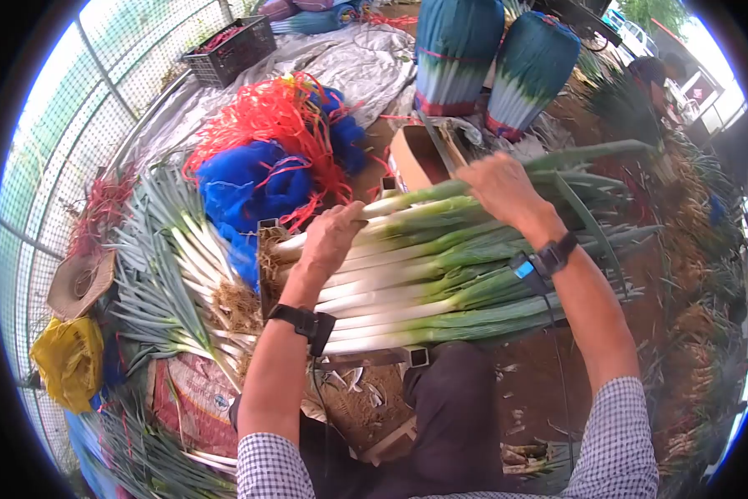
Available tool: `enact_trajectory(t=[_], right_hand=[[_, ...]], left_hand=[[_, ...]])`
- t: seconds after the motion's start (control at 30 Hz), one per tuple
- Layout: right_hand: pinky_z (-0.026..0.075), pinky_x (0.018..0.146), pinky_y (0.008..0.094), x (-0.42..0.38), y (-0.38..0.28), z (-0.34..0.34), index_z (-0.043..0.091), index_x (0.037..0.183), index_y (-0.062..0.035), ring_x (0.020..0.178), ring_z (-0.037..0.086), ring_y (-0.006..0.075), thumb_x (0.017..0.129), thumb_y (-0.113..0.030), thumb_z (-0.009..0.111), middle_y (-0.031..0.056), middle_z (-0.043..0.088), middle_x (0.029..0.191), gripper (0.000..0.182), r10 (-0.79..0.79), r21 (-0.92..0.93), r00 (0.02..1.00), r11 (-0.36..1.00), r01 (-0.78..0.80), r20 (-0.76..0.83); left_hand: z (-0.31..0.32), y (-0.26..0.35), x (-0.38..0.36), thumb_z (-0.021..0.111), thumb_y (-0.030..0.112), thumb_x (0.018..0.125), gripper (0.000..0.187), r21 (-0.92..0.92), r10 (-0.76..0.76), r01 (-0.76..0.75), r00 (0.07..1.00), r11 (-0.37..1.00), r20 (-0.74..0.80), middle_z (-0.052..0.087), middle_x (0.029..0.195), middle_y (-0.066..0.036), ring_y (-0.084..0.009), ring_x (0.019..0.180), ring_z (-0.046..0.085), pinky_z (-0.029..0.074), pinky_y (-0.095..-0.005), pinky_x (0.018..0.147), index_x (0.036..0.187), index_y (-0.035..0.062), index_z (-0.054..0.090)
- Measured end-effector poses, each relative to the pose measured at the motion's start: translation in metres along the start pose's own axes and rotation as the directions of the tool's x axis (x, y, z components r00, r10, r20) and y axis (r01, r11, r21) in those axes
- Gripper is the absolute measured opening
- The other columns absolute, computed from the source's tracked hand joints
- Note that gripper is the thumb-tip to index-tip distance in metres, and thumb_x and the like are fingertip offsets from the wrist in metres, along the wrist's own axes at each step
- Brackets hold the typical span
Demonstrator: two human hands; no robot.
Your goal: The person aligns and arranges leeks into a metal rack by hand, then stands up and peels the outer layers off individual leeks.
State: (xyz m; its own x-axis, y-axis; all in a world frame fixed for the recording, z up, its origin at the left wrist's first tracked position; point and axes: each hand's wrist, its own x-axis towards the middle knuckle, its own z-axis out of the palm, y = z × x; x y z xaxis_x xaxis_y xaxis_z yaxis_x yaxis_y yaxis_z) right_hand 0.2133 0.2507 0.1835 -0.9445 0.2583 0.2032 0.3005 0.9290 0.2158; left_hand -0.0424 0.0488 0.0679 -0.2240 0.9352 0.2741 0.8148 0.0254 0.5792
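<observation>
Several long leeks [374, 293] lie side by side across a metal frame [374, 359], with white stems to the left and green leaves to the right. My left hand [332, 241] is closed round the white part of a leek on the far side of the row. Farther right, my right hand [503, 190] grips the same leek [428, 195] at its green part. The roots of the row rest against an upright plate at the frame's left end.
More leeks [199, 258] are heaped at the left beside blue netting [253, 179] and red ribbons [261, 116]. A cardboard box [415, 156], wrapped bundles [457, 58], a black crate [231, 51], a straw hat [81, 284] and a yellow bag [68, 362] lie around.
</observation>
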Motion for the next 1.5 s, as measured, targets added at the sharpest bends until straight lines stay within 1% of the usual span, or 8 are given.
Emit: enact_trajectory(t=[0.1, 0.17, 0.47, 0.63, 0.73, 1.0, 1.1, 1.5], right_hand=[[0.054, 0.073, 0.0489, 0.003, -0.003, 0.021, 0.068, 0.091, -0.0118, 0.081, 0.069, 0.0334, 0.080, -0.009, 0.063, 0.0116, 0.068, 0.081, 0.012, 0.095, 0.008, 0.972, 0.995, -0.099, 0.216], [0.054, 0.073, 0.0492, -0.011, 0.006, 0.063, 0.063, 0.085, -0.0106, 0.081, 0.069, 0.0344, 0.079, -0.009, 0.064, 0.0122, 0.066, 0.079, 0.007, 0.069, 0.150, 0.994, 0.987, -0.056, -0.084], [0.047, 0.086, 0.0478, -0.061, 0.060, 0.010, 0.063, 0.091, -0.0077, 0.098, 0.062, 0.0340, 0.064, -0.018, 0.083, 0.0097, 0.065, 0.093, 0.036, 0.174, 0.034, 0.951, 0.985, -0.171, -0.255], [0.040, 0.106, 0.0486, -0.155, 0.134, 0.002, 0.055, 0.135, 0.0006, 0.123, 0.056, 0.0348, 0.080, -0.024, 0.081, 0.0185, 0.062, 0.131, 0.066, 0.463, -0.181, 0.882, 0.863, -0.472, -0.093], [0.043, 0.091, 0.0482, -0.158, 0.166, -0.004, 0.067, 0.107, -0.0051, 0.104, 0.063, 0.0348, 0.084, -0.020, 0.076, 0.0139, 0.071, 0.101, 0.028, 0.441, -0.167, 0.895, 0.879, -0.447, -0.075], [0.045, 0.097, 0.0475, -0.077, 0.075, -0.050, 0.068, 0.105, -0.0038, 0.111, 0.060, 0.0360, 0.081, -0.016, 0.076, 0.0156, 0.069, 0.113, 0.028, 0.224, 0.016, 0.916, 0.973, -0.232, -0.331], [0.046, 0.097, 0.0471, -0.015, 0.003, -0.031, 0.069, 0.100, -0.0055, 0.109, 0.063, 0.0313, 0.080, -0.025, 0.077, 0.0106, 0.070, 0.105, 0.029, -0.003, 0.167, 0.991, 0.986, 0.026, -0.135], [0.053, 0.078, 0.0505, 0.005, -0.009, 0.061, 0.063, 0.088, -0.0030, 0.090, 0.067, 0.0408, 0.088, -0.026, 0.072, 0.0200, 0.068, 0.086, 0.025, 0.019, 0.260, 0.982, 0.963, -0.068, 0.189]], left_hand=[[0.020, -0.020, -0.005, 0.068, 0.023, 0.092, 0.025, -0.051, 0.073, -0.076, 0.995, 0.996, -0.061, 0.067, 0.098, -0.017, -0.0387, 0.094, 0.065, 0.052, -0.0469, 0.082, 0.112, 0.0075, 0.068], [0.023, -0.018, -0.005, 0.068, 0.026, 0.093, 0.028, 0.003, 0.009, -0.009, 0.998, 1.000, -0.057, 0.068, 0.101, -0.015, -0.0358, 0.098, 0.065, 0.051, -0.0460, 0.086, 0.113, 0.0065, 0.069], [0.021, -0.016, -0.005, 0.065, 0.036, 0.095, 0.029, 0.073, -0.084, 0.085, 0.996, 0.994, -0.014, 0.071, 0.100, -0.014, -0.0378, 0.097, 0.065, 0.051, -0.0488, 0.085, 0.109, 0.0113, 0.069], [0.030, -0.030, -0.003, 0.065, 0.038, 0.095, 0.032, 0.041, -0.069, 0.069, 0.998, 0.997, -0.008, 0.071, 0.101, -0.016, -0.0391, 0.096, 0.066, 0.051, -0.0487, 0.083, 0.110, 0.0097, 0.069], [0.022, -0.020, -0.001, 0.065, 0.038, 0.096, 0.031, 0.072, -0.097, 0.095, 0.995, 0.993, 0.036, 0.071, 0.101, -0.015, -0.0379, 0.097, 0.066, 0.051, -0.0487, 0.084, 0.110, 0.0103, 0.069], [0.033, -0.033, -0.002, 0.065, 0.028, 0.095, 0.024, 0.187, 0.024, -0.017, 0.999, 0.982, -0.039, 0.070, 0.099, -0.014, -0.0352, 0.097, 0.065, 0.048, -0.0465, 0.088, 0.114, 0.0125, 0.067], [0.031, -0.017, -0.008, 0.068, 0.031, 0.093, 0.027, 0.284, -0.001, 0.024, 0.997, 0.959, -0.082, 0.069, 0.099, -0.011, -0.0321, 0.101, 0.063, 0.042, -0.0460, 0.095, 0.113, 0.0134, 0.068], [0.012, -0.070, -0.037, 0.067, 0.034, 0.095, 0.030, 0.231, -0.049, 0.089, 0.984, 0.969, -0.173, 0.062, 0.090, -0.015, -0.0380, 0.093, 0.057, 0.042, -0.0488, 0.085, 0.085, 0.0076, 0.057]])
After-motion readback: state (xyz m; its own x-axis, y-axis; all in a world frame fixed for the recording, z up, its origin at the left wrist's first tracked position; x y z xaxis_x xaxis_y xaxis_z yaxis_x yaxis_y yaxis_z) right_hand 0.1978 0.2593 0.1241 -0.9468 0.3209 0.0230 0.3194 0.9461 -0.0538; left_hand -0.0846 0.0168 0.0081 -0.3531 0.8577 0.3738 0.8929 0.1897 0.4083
